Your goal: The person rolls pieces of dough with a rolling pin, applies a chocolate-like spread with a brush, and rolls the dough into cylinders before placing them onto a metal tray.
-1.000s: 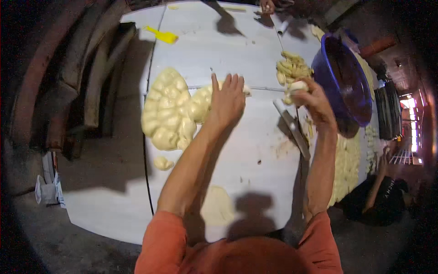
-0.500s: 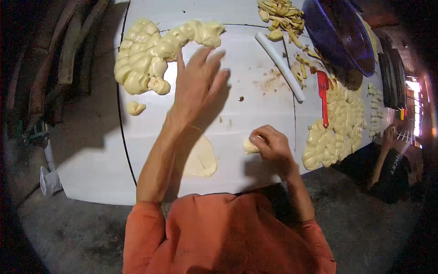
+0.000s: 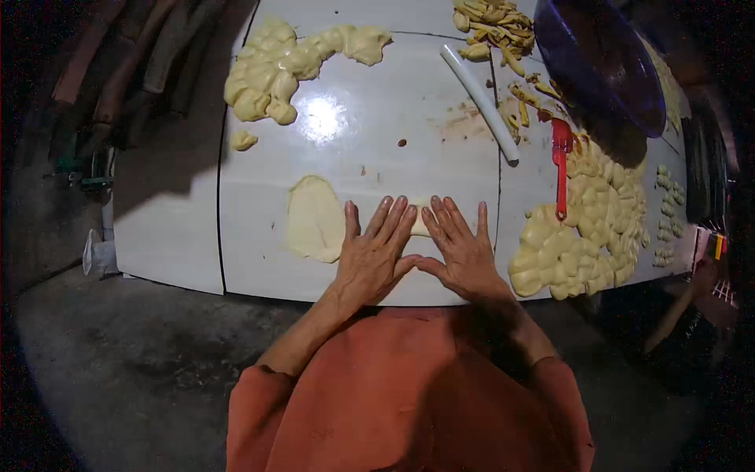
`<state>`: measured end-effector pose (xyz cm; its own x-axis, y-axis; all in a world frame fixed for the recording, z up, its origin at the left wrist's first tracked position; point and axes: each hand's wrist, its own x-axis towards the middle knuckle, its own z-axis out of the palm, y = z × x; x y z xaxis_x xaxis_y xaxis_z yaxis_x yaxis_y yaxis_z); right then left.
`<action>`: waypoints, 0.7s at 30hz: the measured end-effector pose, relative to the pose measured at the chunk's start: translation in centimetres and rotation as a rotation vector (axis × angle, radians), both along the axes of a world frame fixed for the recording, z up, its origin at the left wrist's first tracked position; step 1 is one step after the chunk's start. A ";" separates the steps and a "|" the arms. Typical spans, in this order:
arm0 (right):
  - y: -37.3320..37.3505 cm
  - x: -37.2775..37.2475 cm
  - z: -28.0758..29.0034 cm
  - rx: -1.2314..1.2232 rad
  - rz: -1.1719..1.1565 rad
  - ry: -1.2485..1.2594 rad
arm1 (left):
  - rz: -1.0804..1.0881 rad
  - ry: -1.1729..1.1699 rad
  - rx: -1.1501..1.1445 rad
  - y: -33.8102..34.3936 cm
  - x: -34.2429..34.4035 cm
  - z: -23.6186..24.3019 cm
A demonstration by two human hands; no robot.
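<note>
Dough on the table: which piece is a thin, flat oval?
The sheet left of the left hand. The upper-left mass, right-side mass and lone lump are bulging; the piece under that hand and the right hand is mostly hidden.

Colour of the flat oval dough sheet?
The flat oval dough sheet is pale cream, best seen in the head view.

Shirt (image 3: 354,377) was orange-red, shadowed darker at right; sleeves (image 3: 255,393) were short, loose, of same colour; forearms (image 3: 305,337), left hand (image 3: 371,256) and right hand (image 3: 465,258) were bare.
</note>
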<state>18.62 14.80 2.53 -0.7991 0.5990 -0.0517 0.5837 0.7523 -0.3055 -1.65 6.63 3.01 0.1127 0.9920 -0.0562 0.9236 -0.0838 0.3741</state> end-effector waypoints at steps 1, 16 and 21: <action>0.9 0.3 0.5 0.018 0.008 0.016 | -0.008 0.050 0.001 -0.1 0.0 0.5; 17.6 -2.1 -0.6 0.477 -0.342 0.100 | 0.170 -0.008 0.129 -3.3 4.7 -0.1; 8.0 0.4 4.8 0.099 -0.004 0.328 | 0.355 0.029 0.410 -4.4 3.2 -0.6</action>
<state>19.01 22.84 7.29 -0.7612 0.5913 0.2664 0.4691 0.7856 -0.4033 1.56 2.20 2.46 -0.2293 0.9100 0.3455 0.9311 0.1016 0.3502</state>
